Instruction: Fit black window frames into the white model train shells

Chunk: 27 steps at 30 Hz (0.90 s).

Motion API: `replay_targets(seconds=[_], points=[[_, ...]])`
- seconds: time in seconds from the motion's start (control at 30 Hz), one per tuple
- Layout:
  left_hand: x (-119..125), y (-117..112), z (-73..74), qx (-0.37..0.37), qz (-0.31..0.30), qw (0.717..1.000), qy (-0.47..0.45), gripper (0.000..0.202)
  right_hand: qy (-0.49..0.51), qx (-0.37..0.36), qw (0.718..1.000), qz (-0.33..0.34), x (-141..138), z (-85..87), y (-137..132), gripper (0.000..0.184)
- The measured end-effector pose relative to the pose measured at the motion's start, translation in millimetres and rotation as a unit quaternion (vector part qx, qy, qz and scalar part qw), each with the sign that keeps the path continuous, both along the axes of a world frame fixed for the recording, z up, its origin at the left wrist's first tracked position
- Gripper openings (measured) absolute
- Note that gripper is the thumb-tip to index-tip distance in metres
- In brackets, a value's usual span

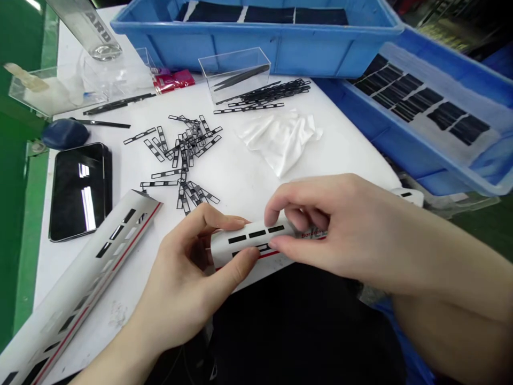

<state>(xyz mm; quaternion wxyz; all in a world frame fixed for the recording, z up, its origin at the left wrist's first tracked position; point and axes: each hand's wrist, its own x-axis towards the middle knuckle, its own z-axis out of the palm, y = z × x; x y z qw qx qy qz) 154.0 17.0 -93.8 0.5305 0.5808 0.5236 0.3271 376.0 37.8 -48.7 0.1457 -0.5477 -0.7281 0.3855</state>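
Note:
A white model train car body (222,246) with dark window slots and a red stripe lies across my lap side of the table. Its left end is gripped by my left hand (196,267), thumb along the window row and fingers behind. My right hand (312,219) closes over the middle, thumb tip at a lower window and index finger curled above the roof. Whether a small part sits between those fingertips is hidden. Beyond my hands lies a loose pile of small black window-frame strips (188,144). A second white train body (96,267) rests at the left.
Blue bins (256,45) with dark strips inside stand at the back and right. A white cloth (280,139), a clear box (236,77), more black strips (276,92), tweezers (118,103), a black-screened device (81,190) and a glass bottle (90,29) are on the table.

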Motion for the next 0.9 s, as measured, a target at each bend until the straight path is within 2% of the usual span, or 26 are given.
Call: replay_targets(seconds=[0.1,0.17,0.3,0.57,0.67,0.8,0.9], points=[[-1,0,0.2,-0.02,-0.011,1.0,-0.017,0.02,0.013,0.0,0.998,0.058,3,-3.5,12,0.017],[-3,2,0.6,-0.045,-0.024,0.998,-0.034,0.019,0.036,-0.045,0.994,0.093,4,-6.0,19,0.02],[-4,6,3.2,-0.086,-0.036,0.994,-0.056,0.02,0.059,-0.115,0.983,0.132,4,-7.2,29,0.014],[0,6,6.5,-0.073,-0.005,0.997,0.018,0.02,0.069,-0.094,0.986,0.118,3,-14.1,28,0.014],[-3,9,5.2,-0.079,-0.017,0.997,0.008,0.021,0.104,-0.109,0.982,0.115,6,-17.7,30,0.01],[-9,12,3.1,-0.13,-0.005,0.991,-0.035,0.023,0.107,-0.157,0.972,0.139,18,-19.4,35,0.023],[-10,12,1.6,-0.132,-0.001,0.989,-0.066,0.021,0.099,-0.145,0.974,0.14,21,-19.5,35,0.027]])
